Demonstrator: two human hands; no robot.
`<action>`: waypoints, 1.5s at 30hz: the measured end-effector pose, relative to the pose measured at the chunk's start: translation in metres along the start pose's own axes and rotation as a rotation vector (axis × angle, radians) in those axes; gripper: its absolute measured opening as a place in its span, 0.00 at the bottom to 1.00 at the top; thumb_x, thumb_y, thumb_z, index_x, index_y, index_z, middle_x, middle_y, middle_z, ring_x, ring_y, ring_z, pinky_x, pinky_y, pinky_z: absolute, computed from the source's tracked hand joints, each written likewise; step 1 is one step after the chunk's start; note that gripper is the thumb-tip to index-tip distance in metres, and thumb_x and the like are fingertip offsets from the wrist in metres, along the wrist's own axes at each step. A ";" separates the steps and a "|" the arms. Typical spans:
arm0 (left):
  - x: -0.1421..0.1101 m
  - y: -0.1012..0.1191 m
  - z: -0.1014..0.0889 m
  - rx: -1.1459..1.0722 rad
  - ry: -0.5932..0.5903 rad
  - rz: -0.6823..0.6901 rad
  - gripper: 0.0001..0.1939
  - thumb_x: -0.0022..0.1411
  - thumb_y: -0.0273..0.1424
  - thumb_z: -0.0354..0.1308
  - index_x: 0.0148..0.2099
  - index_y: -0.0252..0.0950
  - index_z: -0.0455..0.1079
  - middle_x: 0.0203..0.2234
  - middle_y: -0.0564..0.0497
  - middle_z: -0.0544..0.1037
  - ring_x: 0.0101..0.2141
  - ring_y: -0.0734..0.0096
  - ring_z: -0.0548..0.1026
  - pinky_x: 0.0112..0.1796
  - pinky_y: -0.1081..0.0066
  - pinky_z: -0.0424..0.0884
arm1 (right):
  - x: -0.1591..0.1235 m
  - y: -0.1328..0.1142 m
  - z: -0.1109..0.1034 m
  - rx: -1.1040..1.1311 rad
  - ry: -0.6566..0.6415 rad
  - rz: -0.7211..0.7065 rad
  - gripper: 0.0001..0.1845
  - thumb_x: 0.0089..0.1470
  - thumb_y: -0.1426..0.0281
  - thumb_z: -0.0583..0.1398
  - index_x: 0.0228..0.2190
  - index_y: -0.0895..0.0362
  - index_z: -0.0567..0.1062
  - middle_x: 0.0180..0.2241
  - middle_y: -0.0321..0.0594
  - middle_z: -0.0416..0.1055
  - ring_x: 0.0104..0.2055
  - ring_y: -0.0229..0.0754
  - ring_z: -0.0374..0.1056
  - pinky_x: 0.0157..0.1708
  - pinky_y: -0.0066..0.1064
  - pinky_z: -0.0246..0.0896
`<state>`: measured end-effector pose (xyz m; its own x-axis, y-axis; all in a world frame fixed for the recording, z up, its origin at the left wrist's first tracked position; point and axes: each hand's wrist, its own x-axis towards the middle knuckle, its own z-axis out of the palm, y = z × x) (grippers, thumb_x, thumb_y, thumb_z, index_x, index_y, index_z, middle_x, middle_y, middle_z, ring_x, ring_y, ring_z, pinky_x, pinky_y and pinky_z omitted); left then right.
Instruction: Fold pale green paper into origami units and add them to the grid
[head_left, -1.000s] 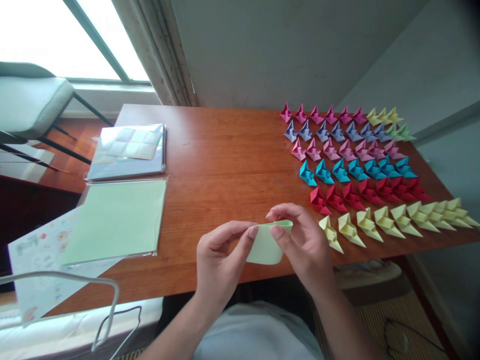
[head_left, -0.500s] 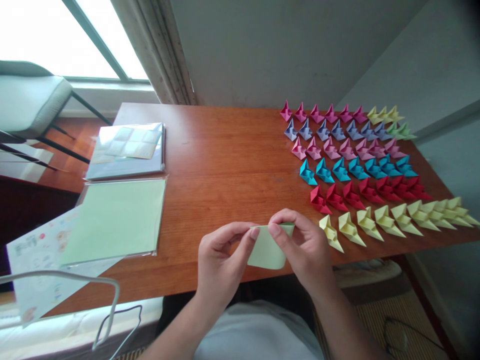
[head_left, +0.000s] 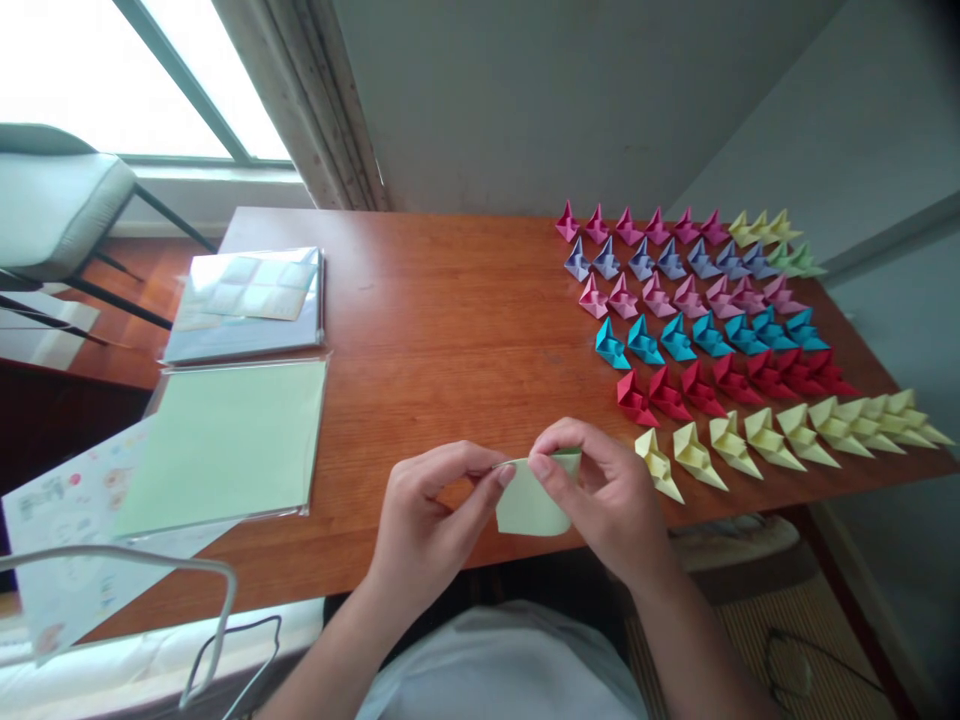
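L hand (head_left: 431,515) pinches the upper L corner of the lt green paper (head_left: 526,500) btwn thumb & index; R hand (head_left: 609,495) grips its top edge w/ thumb in front, fingers behind. Both grips narrow, fingertips nr each other. Paper is thin, matte, bent over on itself: soft rounded curve at R side, straighter lower edge. It's held up just above the front edge of the wood table (head_left: 435,340), which is smooth, reddish-brown, w/ visible grain & a soft sheen.

On R side of table, rows of crisp, pointy folded-paper pcs w/ sharp creases: magenta pcs (head_left: 627,227) at back, then lilac pcs (head_left: 672,262), pink pcs (head_left: 688,297), turquoise pcs (head_left: 677,340), red pcs (head_left: 697,388), & pale yellow pcs (head_left: 765,440) in front, nr R hand, overlapping toward far R.

On L side: flat rectangular green pack (head_left: 225,440) in shiny clear plastic, lying partly over a printed sheet (head_left: 56,540) w/ small coloured motifs. Just behind it, a glossy bluish pack (head_left: 225,335) w/ a thin card (head_left: 259,287) of pale squares on top.
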<state>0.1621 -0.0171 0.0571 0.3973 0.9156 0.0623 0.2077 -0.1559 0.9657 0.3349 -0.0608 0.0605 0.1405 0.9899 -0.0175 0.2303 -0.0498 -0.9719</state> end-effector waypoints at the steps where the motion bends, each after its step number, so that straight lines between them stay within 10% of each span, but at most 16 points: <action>1: 0.000 0.000 -0.001 0.005 0.014 0.001 0.08 0.64 0.29 0.63 0.31 0.35 0.77 0.24 0.53 0.80 0.25 0.74 0.75 0.30 0.76 0.69 | 0.000 0.001 0.000 0.027 0.000 0.024 0.05 0.60 0.65 0.63 0.34 0.54 0.75 0.33 0.36 0.73 0.35 0.40 0.69 0.36 0.30 0.65; 16: -0.009 -0.002 -0.001 -0.041 0.133 -0.063 0.08 0.62 0.31 0.65 0.30 0.39 0.77 0.23 0.56 0.78 0.25 0.75 0.74 0.30 0.76 0.68 | 0.000 0.005 0.008 0.296 0.148 0.148 0.10 0.56 0.62 0.67 0.29 0.55 0.77 0.28 0.35 0.75 0.30 0.38 0.70 0.31 0.27 0.66; 45: -0.004 -0.002 -0.006 0.130 0.144 -0.023 0.10 0.62 0.32 0.65 0.28 0.36 0.76 0.21 0.56 0.79 0.23 0.76 0.73 0.27 0.77 0.68 | 0.003 0.012 0.006 0.084 0.177 0.054 0.13 0.61 0.60 0.62 0.29 0.55 0.75 0.27 0.36 0.74 0.30 0.39 0.71 0.31 0.27 0.66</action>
<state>0.1548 -0.0178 0.0566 0.2611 0.9615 0.0851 0.3324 -0.1724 0.9273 0.3325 -0.0576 0.0472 0.3191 0.9471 -0.0355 0.1376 -0.0833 -0.9870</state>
